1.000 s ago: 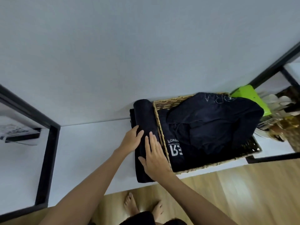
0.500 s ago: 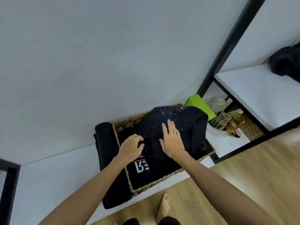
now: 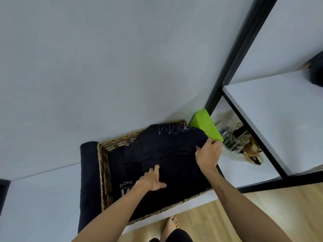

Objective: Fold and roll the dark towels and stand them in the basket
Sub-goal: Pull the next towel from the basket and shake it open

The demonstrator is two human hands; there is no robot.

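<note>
We note both hands have left the rolled towel (image 3: 89,173), lying outside the wicker basket (image 3: 104,165) on its left: right hand (image 3: 208,154) pinches the heaped towel (image 3: 167,151) at the basket's far right corner, left hand (image 3: 153,179) presses it, fingers spread, so the next fold begins.

Woven wicker basket (image 3: 103,165): rectangular, brown, sits on white shelf, near edge at shelf front.

Dark towel (image 3: 167,154) heaped loose in basket, crumpled, rises above rim; white lettering near far edge, upside down, more white print near front left corner.

Rolled dark towel (image 3: 89,180): long roll lying flat on shelf, touching basket's left wall from outside, parallel to it, near end reaching shelf front edge.
</note>
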